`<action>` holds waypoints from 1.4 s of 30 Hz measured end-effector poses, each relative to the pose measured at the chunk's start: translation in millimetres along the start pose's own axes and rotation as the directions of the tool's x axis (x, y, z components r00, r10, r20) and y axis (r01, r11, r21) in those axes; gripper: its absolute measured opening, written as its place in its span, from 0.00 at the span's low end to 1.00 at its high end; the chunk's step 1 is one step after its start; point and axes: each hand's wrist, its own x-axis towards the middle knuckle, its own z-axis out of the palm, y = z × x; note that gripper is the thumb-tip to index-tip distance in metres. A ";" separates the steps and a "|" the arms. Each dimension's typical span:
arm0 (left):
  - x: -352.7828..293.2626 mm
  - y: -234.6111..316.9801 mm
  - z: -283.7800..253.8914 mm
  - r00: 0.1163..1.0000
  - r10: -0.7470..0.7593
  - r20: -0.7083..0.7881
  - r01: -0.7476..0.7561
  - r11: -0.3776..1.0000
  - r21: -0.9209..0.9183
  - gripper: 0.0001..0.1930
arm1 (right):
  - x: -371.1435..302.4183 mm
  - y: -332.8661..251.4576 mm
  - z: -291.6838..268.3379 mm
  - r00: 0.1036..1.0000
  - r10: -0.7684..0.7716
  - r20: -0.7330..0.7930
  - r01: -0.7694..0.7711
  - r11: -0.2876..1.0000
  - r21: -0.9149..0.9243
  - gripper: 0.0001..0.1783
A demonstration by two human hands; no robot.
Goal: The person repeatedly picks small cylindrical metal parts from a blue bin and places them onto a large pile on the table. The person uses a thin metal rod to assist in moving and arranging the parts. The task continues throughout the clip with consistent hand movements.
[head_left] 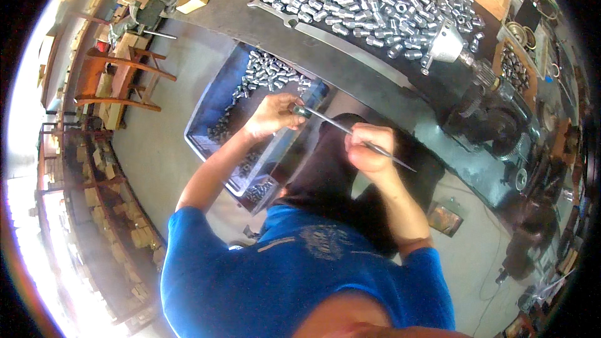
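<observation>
My left hand (273,116) pinches a small metal fitting (301,111) between thumb and fingers, over the edge of a blue crate. A slim pointed metal rod (335,122), shaped like a round file, is gripped in my right hand (373,146) above my lap. Its far end meets the fitting; whether it sits inside the bore cannot be made out. The tapered end sticks out behind my right fist. Many similar silvery fittings (357,0) lie heaped on the dark workbench (400,97) ahead.
The blue crate (201,103) on my left holds more fittings (266,70). A long wrench (291,22) lies on the bench before the heap. Dark machinery (494,116) with a light metal head (446,44) stands at the right. A wooden stool (116,78) is at the far left.
</observation>
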 end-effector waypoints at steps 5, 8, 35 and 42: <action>1.8 -9.0 5.1 0.988 0.142 -0.059 -0.119 0.949 0.290 0.15 | -0.7 -2.8 -1.6 1.000 0.019 0.003 -0.019 1.000 0.012 0.10; 2.5 7.1 4.7 0.936 0.346 -0.064 -0.190 0.649 0.736 0.15 | -1.9 -9.3 -0.9 1.000 0.023 -0.003 -0.023 1.000 -0.001 0.14; 12.8 27.2 -27.6 0.847 0.488 -0.213 -0.238 0.705 0.668 0.15 | 1.5 1.9 10.5 0.875 -0.482 0.050 0.454 0.780 -0.430 0.15; 94.3 86.5 -50.0 0.768 0.605 -0.211 -0.235 0.572 0.786 0.18 | 0.6 14.4 13.7 0.948 -0.314 0.058 0.314 0.882 -0.351 0.13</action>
